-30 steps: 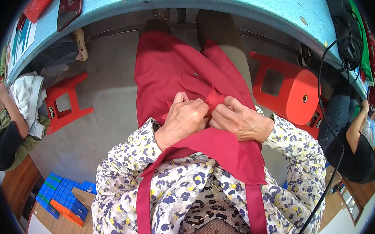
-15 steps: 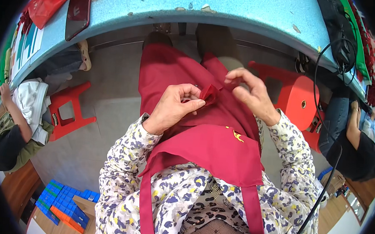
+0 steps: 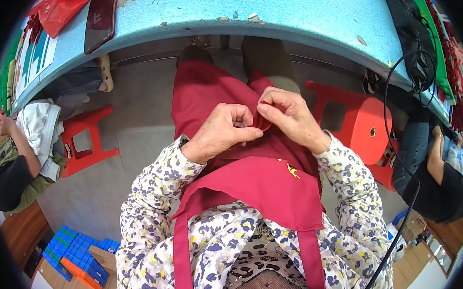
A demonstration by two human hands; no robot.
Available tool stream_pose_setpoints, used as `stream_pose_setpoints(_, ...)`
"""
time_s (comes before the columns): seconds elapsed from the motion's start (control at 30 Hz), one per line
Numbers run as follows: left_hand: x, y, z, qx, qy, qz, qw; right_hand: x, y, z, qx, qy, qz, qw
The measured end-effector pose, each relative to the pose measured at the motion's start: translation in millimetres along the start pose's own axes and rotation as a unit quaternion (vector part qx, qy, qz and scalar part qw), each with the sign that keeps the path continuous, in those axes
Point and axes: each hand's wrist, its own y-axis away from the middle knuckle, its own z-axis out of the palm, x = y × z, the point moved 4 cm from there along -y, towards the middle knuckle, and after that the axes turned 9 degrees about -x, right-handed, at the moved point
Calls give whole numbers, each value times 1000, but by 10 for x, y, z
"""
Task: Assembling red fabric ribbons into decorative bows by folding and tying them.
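Bright light, fisheye bending, black corners

Just beside the right hand point(image 3: 292, 120), whose thumb point(image 3: 273, 115) and bent index finger point(image 3: 278, 96) meet in a pinch, the left hand point(image 3: 219, 130) sits slightly lower, fingers point(image 3: 239, 112) curled and its own thumb stretched toward the right, both forearms point(image 3: 162, 168) slanting inward from below.

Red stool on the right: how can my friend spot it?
Start at the big blue table across the top. Drop below its right side, past the person's right hand, to the red stool. Its seat has a small hole facing you; the left stool shows none.
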Motion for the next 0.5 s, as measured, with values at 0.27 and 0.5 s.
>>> stream_pose_setpoints(0.27, 27, 7, 9, 30, 69, 35, 997, -70, 24, -26, -15, 40, 29, 999)
stream_pose_setpoints(0.5, 41, -54, 9, 16, 68, 52, 996, -185, 40, 4, 4, 61, -21, 998)
